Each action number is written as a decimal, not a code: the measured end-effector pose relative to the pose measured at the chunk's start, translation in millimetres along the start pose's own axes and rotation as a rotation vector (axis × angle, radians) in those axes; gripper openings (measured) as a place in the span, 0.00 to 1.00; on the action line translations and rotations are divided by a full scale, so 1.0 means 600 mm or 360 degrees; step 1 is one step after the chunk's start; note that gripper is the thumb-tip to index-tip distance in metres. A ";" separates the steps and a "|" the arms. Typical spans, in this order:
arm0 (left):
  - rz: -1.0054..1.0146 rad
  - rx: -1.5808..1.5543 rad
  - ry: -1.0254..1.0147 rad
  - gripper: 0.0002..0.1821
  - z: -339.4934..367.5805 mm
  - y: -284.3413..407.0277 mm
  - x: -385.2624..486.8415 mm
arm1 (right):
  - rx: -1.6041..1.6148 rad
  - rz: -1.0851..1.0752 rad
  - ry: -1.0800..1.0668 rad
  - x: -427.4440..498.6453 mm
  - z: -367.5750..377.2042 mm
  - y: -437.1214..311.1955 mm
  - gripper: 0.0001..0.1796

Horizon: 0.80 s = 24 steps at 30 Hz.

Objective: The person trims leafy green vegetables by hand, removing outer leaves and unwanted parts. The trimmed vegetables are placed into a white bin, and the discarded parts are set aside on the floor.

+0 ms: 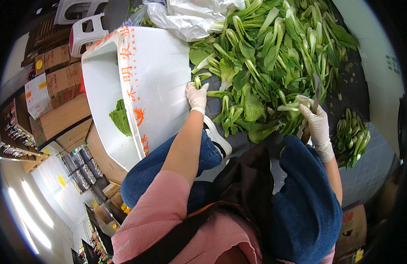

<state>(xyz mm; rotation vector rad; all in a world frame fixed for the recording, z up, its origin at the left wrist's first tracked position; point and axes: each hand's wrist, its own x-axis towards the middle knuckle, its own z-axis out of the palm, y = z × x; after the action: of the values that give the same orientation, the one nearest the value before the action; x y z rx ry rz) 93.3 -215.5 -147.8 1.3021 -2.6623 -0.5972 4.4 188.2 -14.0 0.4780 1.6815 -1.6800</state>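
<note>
My left hand, in a white glove, is beside the white foam box. A small bok choy piece sits between its thumb and fingers. My right hand, also gloved, holds a knife with its blade pointing away from me. Thumb and fingertips of that hand also pinch a pale bok choy stalk. A large heap of bok choy spreads in front of both hands, with loose leaves at its near edge.
The foam box lies on its side, a green leaf inside. A white plastic bag rests behind it. More bok choy is piled at right on the tiled floor. Cardboard boxes and a white stool stand left.
</note>
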 end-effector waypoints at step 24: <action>-0.0438 -0.1877 -0.0680 0.15 -0.033 0.160 -0.059 | 0.0129 0.0012 -0.0197 -0.004 0.004 0.008 0.17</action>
<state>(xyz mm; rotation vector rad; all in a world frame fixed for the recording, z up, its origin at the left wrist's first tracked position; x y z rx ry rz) 50.5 -140.7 -89.0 1.1502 -1.6478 -2.1930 9.7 186.8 -15.4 0.4091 1.5257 -1.7409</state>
